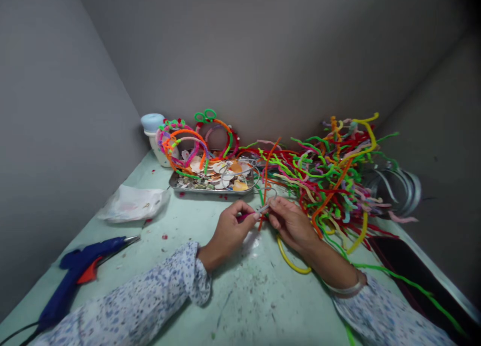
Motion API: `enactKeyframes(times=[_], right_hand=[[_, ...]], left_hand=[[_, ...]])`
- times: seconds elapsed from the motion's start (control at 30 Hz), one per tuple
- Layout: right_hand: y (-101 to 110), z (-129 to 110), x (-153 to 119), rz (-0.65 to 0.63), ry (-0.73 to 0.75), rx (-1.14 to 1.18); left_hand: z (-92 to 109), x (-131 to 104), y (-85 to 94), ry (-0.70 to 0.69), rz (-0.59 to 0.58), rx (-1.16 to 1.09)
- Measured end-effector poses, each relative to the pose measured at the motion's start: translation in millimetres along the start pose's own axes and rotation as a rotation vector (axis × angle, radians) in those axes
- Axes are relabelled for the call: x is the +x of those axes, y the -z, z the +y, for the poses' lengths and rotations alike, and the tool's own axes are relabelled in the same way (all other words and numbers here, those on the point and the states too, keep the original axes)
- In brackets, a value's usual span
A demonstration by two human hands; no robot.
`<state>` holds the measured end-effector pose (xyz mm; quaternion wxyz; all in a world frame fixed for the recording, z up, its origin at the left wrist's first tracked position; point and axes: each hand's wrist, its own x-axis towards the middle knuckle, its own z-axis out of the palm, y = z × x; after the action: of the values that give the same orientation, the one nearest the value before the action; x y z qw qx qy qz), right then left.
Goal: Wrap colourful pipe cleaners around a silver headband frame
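Note:
Both my hands meet over the middle of the table. My left hand [236,226] is closed, thumb and fingers pinching a thin silver-grey strip [264,208] with a short magenta piece [245,217] beside it. At the strip's other end, my right hand [291,221] is closed in a pinch, its fingertips partly hiding it. A thin grey loop curves up behind the fingertips; whether it belongs to the strip I cannot tell. Just behind the hands, an orange pipe cleaner [267,170] lies lengthwise. A yellow pipe cleaner [291,263] curves out beneath my right hand.
A metal tray [210,189] holds shells, with wrapped headbands [188,140] on it. A large pipe-cleaner heap [323,170] and silver headbands [411,191] lie right. A white bottle [158,150], plastic bag [133,204] and blue glue gun [80,266] are left; a dark phone-like slab [409,271] is right.

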<state>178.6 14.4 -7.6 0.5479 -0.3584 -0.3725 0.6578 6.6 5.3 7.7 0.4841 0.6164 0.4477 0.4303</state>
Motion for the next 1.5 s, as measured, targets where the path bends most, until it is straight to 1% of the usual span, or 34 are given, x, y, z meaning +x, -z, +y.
enactKeyframes(times=[0.17, 0.43, 0.6, 0.73, 0.8, 0.9, 1.0, 1.07, 1.13, 1.23, 1.33, 1.5], right_hand=[[1.0, 0.2, 0.5, -0.008, 0.002, -0.008], [1.0, 0.3, -0.2, 0.014, -0.009, -0.033], [-0.4, -0.3, -1.0, 0.004, -0.015, -0.038], [-1.8, -1.8, -1.0, 0.019, -0.006, -0.018], [-1.9, -2.1, -0.7, 0.025, 0.002, -0.013], [-1.1, -1.7, 0.2, 0.036, 0.016, -0.014], [0.4, -0.6, 0.9, 0.041, 0.027, -0.03], [1.1, 0.0, 1.1, 0.036, 0.028, -0.031], [1.5, 0.3, 1.2, 0.033, 0.025, -0.019], [1.4, 0.0, 1.5, 0.035, 0.015, 0.003], [1.1, -0.5, 1.7, 0.046, 0.007, 0.012], [-0.2, -1.1, 0.8, 0.052, 0.006, 0.001]], left_hand=[[0.1, 0.2, 1.3, -0.038, -0.015, -0.021], [-4.8, 5.6, 0.2, 0.042, -0.033, -0.12], [-7.5, 7.3, -0.3, 0.077, -0.048, -0.177], [-6.7, 7.4, 1.0, 0.071, -0.065, -0.17], [-6.0, 6.6, 2.2, 0.028, -0.042, -0.131], [-4.4, 4.3, 4.2, -0.082, 0.051, -0.032], [-1.4, 1.2, 5.5, -0.289, 0.16, 0.171], [0.5, -0.7, 5.4, -0.428, 0.187, 0.32], [1.4, -1.9, 4.8, -0.507, 0.194, 0.425], [0.2, -1.7, 3.8, -0.547, 0.209, 0.504], [-1.9, -0.2, 3.6, -0.564, 0.225, 0.535], [-1.7, 0.4, 3.9, -0.531, 0.219, 0.545]])
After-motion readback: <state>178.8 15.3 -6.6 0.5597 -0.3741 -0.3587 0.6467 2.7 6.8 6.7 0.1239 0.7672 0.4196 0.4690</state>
